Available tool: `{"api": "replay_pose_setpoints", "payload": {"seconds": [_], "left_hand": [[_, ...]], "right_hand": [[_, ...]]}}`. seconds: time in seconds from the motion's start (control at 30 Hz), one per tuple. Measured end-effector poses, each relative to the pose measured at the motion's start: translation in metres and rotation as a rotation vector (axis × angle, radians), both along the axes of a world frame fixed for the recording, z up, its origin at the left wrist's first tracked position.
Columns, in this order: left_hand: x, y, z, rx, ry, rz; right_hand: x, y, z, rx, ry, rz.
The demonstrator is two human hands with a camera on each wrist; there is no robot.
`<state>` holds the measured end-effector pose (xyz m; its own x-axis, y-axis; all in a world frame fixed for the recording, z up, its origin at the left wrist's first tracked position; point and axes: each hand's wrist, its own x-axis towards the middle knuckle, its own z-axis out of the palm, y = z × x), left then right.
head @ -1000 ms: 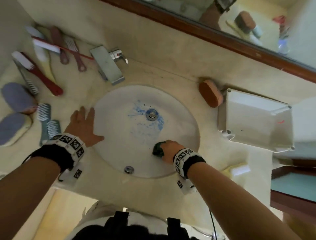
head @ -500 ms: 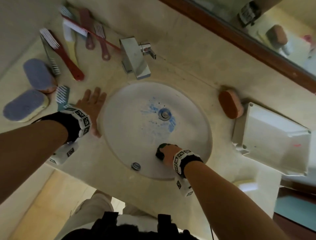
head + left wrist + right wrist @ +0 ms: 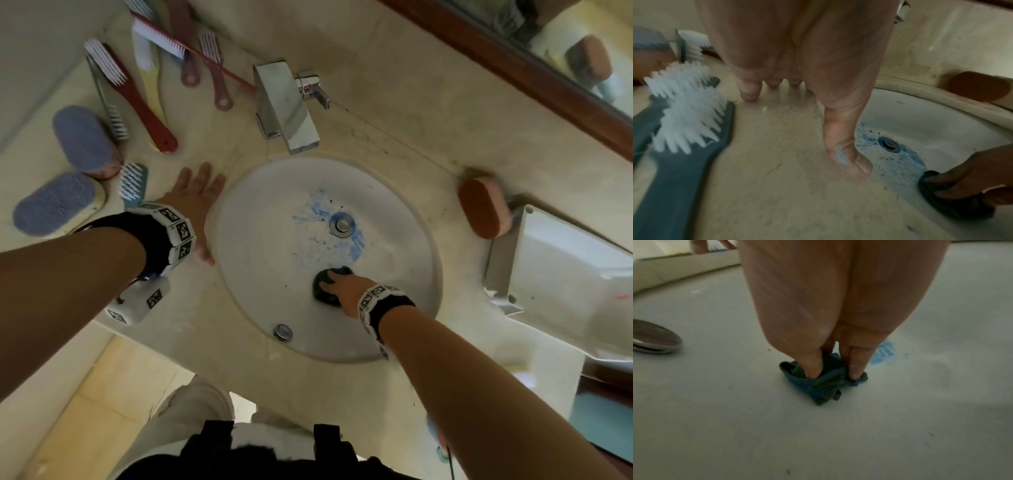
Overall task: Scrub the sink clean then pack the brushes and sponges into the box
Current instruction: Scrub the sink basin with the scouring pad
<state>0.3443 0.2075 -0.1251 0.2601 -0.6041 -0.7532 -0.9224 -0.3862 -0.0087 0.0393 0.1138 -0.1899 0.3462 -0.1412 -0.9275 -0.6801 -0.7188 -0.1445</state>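
The beige stone countertop (image 3: pixel 394 113) carries everything, and my left hand (image 3: pixel 197 202) lies flat on it with straight fingers, just beside the rim of the round white ceramic sink (image 3: pixel 260 274). If the stone is wet there, I think this hand can slide and I lose my support while I lean over.

In the bowl, the blue smear (image 3: pixel 356 245) around the metal drain (image 3: pixel 342 224) is not yet gone, and small dark specks lie near it. My scrubbing may only spread the blue further over the white surface instead of lifting it.

The open white plastic box (image 3: pixel 565 274) waits at the right of the sink, well apart from most tools. The oval orange sponge (image 3: pixel 484 209) lies just beside the box, and I cannot tell if they touch.

The long-handled brushes (image 3: pixel 137 96) and the two oval blue scrub pads (image 3: pixel 85 137) lie at the left, and the grey-blue brush with white bristles (image 3: pixel 686 116) is near my left fingers (image 3: pixel 748 91). A careless move of this hand may knock it.

My right hand (image 3: pixel 346 291) is in the bowl and pinches the small dark green-blue scouring pad (image 3: pixel 824 382), thumb and fingertips (image 3: pixel 813 368) pressed into it. The pad is crumpled and little; under hard pressure it may slip out, and then my nails rub the ceramic
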Motion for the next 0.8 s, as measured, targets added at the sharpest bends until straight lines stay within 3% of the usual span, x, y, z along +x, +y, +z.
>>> {"api": "replay_pose_setpoints", "payload": {"seconds": [0.13,0.4,0.67,0.8], "left_hand": [[-0.001,-0.001,-0.001,-0.008,-0.011,0.012],[0.000,-0.002,-0.002,-0.021,-0.036,-0.013],[-0.002,-0.001,0.005,-0.027,-0.031,-0.004],[0.000,-0.001,0.003,-0.032,-0.015,0.009]], "right_hand": [[-0.006,0.000,-0.001,-0.044,-0.035,0.071],[0.069,0.017,-0.013,-0.036,-0.305,0.171],[-0.006,-0.013,-0.033,-0.018,-0.105,0.065],[0.000,-0.016,-0.035,-0.040,-0.076,0.072]]}}
